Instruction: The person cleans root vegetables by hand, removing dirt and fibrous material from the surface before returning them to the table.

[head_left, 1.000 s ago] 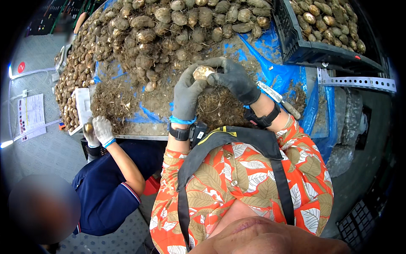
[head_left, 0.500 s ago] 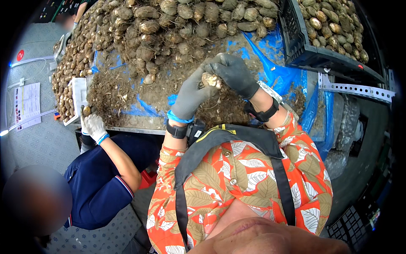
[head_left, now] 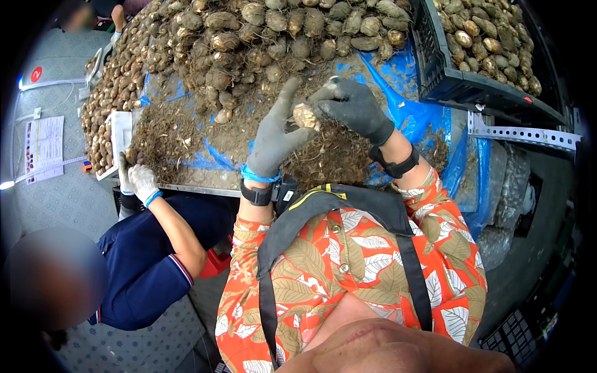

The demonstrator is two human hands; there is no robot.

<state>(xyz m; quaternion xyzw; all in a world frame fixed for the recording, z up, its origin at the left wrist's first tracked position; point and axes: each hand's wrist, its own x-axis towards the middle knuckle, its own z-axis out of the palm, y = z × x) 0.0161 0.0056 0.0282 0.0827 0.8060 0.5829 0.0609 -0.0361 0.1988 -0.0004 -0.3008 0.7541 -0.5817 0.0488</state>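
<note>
A knobbly taro corm (head_left: 306,118), pale and partly bare of its brown skin, is held up between my two gloved hands over the dirty work surface. My left hand (head_left: 272,142), in a grey glove, has its thumb against the corm's lower side while its fingers stretch upward. From the right, my right hand (head_left: 356,110) in a darker glove bends its fingers in, thumb and forefinger at the corm's upper right edge. Their exact contact is partly hidden. Beneath lies a heap of loose root hairs and soil (head_left: 329,155). Beyond it rises a pile of hairy taro corms (head_left: 267,37).
A dark crate (head_left: 441,68) of corms stands at upper right, above a perforated metal bar (head_left: 522,130). Blue plastic sheet (head_left: 404,109) covers parts of the table. At left, a co-worker's gloved hands (head_left: 142,180) are beside a white tray (head_left: 122,133); another person is at upper left.
My hands have drawn apart slightly; the right moved right and its fist loosened, while my left fingers straightened upward. The corm stays between them. The co-worker's hands shifted slightly.
</note>
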